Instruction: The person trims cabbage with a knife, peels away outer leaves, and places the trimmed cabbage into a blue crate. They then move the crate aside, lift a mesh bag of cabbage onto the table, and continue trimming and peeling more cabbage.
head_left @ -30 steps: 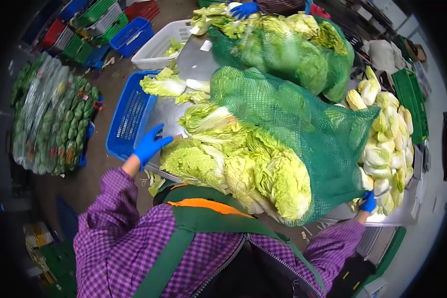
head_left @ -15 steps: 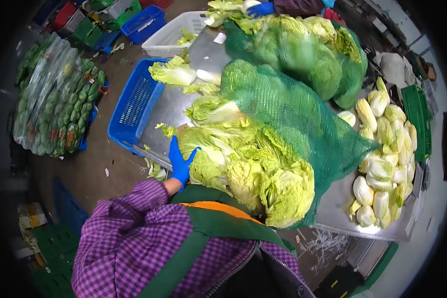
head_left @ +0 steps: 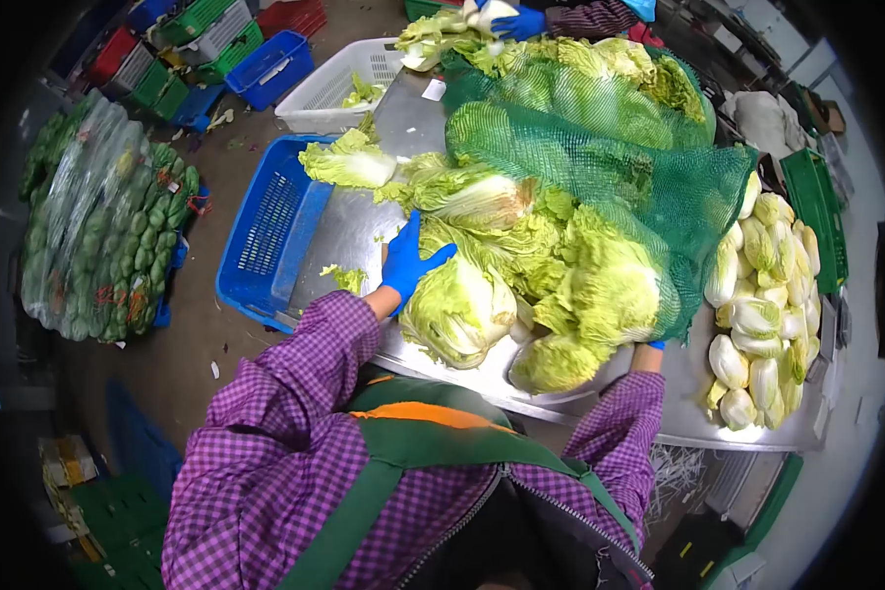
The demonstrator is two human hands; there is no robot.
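Observation:
My left hand [head_left: 410, 262], in a blue glove, rests with thumb and fingers spread against the left side of the loose napa cabbages. A pale, rounded napa cabbage [head_left: 460, 313] lies just below and right of it. Of my right hand [head_left: 656, 344] only a bit of blue glove shows, at the lower right of the heap beside a leafy cabbage [head_left: 610, 280]; its fingers are hidden. The green mesh bag [head_left: 600, 167] lies across the back and right of the heap, with cabbages partly inside it.
A blue basket [head_left: 228, 270] stands at the table's left edge, with a white crate [head_left: 295, 110] beyond it. Trimmed cabbage hearts [head_left: 757, 320] are piled at right. Across the table, a co-worker's gloved hand [head_left: 521, 22] holds a cabbage near another filled mesh bag.
My left hand has moved right and up along the heap. My right forearm has come into view at lower right. The cabbages have shifted away from me, and the bag's pointed end has lifted.

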